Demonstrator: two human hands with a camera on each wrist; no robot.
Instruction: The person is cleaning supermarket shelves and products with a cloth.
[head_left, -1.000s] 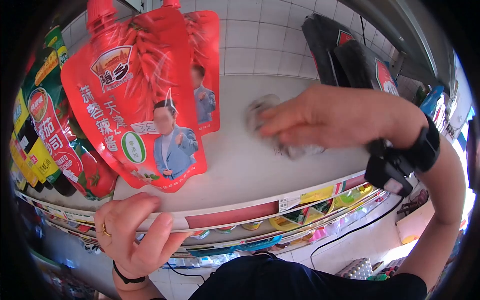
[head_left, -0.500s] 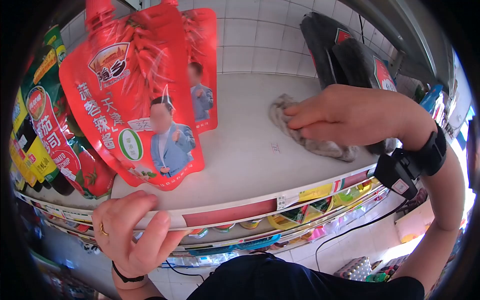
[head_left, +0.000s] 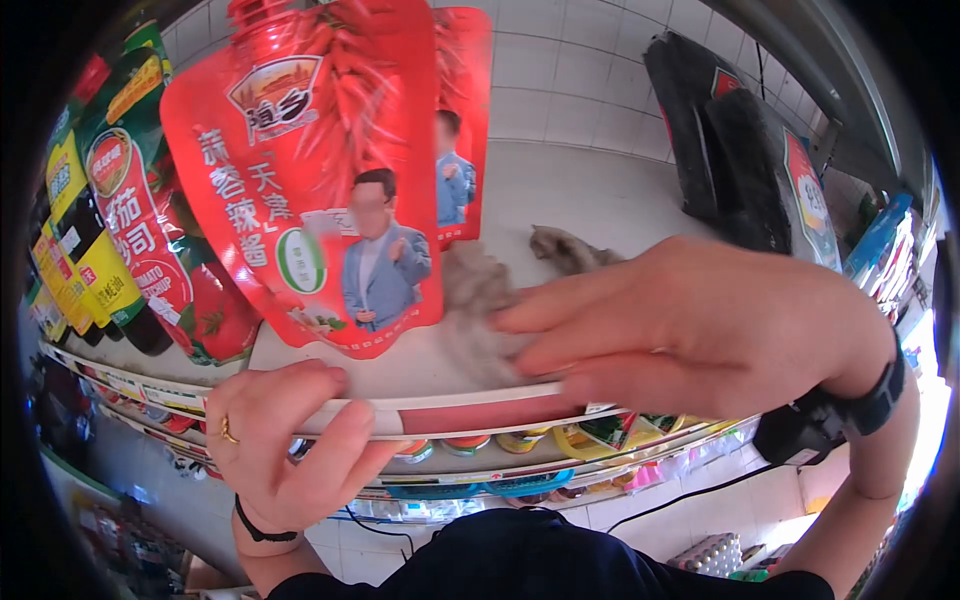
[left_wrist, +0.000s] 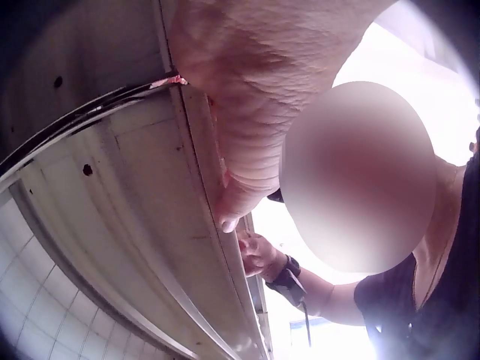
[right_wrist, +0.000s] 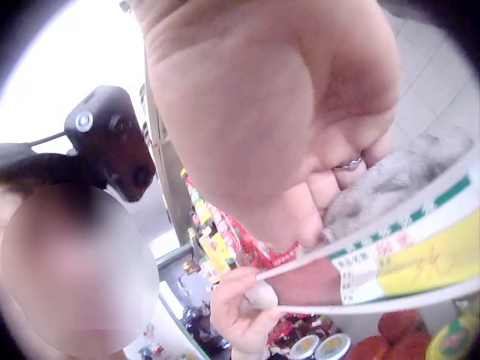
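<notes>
So the right hand [head_left: 680, 320] is lying over a grey cloth [head_left: 475, 290] on the shelf [head_left: 600, 190]. Its fingers are looking fairly straight and are pressing the cloth down, but they're coming out blurry, so nobody's telling whether they're all touching each other. The cloth is sitting near the front edge, just beside the front red pouch [head_left: 300, 180], with a loose bit poking out behind the hand. Whether it's actually touching the pouch, can't tell.

The left hand [head_left: 290, 440] is gripping the shelf's front edge, fingers and thumb clamped around it, a bit in front of that pouch.

As for working the cloth well, flat, even pressure is probably beating a bunched-up wad, since the soft fabric is likely folding under the fingertips. That loose tail is worth tucking in, because it's lying outside the hand's pressure. Near the pouch, short, gentle strokes are making more sense than big ones; a tall, soft pack like that is probably tipping easily if it's getting snagged. Same deal with the label strip [head_left: 480, 418]: going along it is looking safer than dragging across and catching an edge. The black packs [head_left: 750, 170] are standing well off to the right, so they're bothering nobody.
</notes>
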